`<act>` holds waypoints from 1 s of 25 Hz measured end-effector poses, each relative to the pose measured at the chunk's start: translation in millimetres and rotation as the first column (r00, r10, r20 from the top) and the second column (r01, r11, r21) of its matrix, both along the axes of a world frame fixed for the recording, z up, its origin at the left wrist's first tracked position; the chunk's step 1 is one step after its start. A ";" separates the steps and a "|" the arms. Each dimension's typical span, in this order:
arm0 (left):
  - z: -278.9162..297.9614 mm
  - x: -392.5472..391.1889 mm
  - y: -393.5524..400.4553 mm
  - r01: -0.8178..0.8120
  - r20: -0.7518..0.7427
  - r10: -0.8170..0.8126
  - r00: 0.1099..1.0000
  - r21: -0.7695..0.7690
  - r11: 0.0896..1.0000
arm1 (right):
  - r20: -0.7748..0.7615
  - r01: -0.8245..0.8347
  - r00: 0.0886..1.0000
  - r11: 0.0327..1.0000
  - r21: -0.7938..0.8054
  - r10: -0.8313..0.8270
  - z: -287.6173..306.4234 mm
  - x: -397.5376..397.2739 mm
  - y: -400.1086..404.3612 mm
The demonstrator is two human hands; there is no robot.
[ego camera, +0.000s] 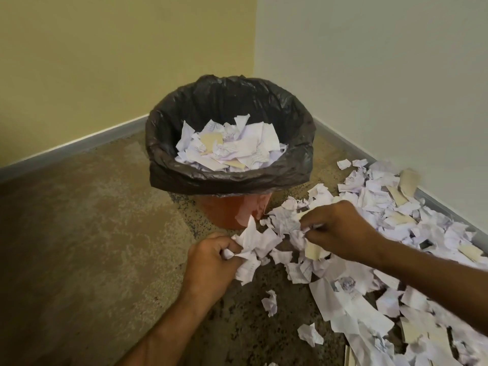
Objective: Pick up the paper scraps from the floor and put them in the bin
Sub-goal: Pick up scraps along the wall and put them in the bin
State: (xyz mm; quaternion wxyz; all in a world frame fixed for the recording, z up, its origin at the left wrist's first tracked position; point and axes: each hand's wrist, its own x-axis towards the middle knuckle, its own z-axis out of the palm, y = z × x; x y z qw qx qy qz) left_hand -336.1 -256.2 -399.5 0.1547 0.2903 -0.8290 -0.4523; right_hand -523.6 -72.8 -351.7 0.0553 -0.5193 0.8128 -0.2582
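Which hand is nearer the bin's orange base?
Left. The left hand grips scraps just below the orange base; the right hand sits farther right over the scrap pile.

White crumpled paper scraps [396,233] strewn on floor, orange bin [229,212] seemingly half-full

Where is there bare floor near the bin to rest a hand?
Bare floor lies left of the bin, up to the yellow wall's skirting. Right of the bin, paper scraps crowd it along the white wall.
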 end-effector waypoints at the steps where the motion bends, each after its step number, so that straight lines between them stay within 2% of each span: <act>1: 19.6 2.3 -1.5 0.009 -0.026 -0.009 1.000 -0.007 1.000 | 0.004 0.028 1.000 0.999 -0.019 -0.028 17.9 1.9 4.0; 4: 82.6 9.0 -12.3 0.016 -0.125 -0.024 0.992 -0.067 0.998 | 0.026 0.148 0.989 0.985 -0.088 -0.147 77.3 9.5 8.5; 7: 148.4 7.8 -30.6 -0.003 -0.204 -0.018 0.979 -0.099 0.995 | 0.190 0.273 0.953 0.942 -0.197 -0.236 141.4 9.3 -0.3; 8: 167.5 3.7 -38.4 -0.026 -0.214 0.003 0.977 -0.108 0.994 | 0.207 0.275 0.951 0.932 -0.234 -0.229 161.0 6.3 -8.1; 11: 209.0 -24.0 -67.5 -0.117 -0.247 0.077 0.966 -0.154 0.981 | 0.101 0.169 0.984 0.940 -0.296 -0.145 203.7 -4.5 -49.0; 13: 219.8 -53.6 -87.0 -0.143 -0.217 0.096 0.971 -0.212 0.967 | 0.052 0.127 0.992 0.958 -0.256 -0.117 207.4 -22.1 -86.1; 17: 206.2 -110.0 -118.9 -0.148 0.045 0.183 0.982 -0.413 0.899 | -0.104 0.122 0.986 0.991 -0.058 -0.127 176.8 -58.9 -150.7; 19: 195.5 -127.5 -125.2 -0.141 0.141 0.213 0.967 -0.404 0.904 | -0.131 0.119 0.986 0.989 0.091 -0.106 153.6 -68.4 -165.7; 21: 185.1 -135.7 -123.9 -0.024 0.230 0.115 0.966 -0.364 0.931 | -0.152 0.098 0.986 0.979 0.177 -0.071 136.3 -71.8 -169.2; 23: 174.2 -135.4 -117.1 0.099 0.266 -0.002 0.964 -0.351 0.931 | -0.199 0.083 0.979 0.982 0.170 -0.048 128.5 -69.2 -162.0; 25: 165.8 -128.8 -107.3 0.075 0.155 -0.007 0.988 -0.443 0.893 | -0.237 0.068 0.970 0.997 0.044 -0.056 128.5 -61.5 -142.1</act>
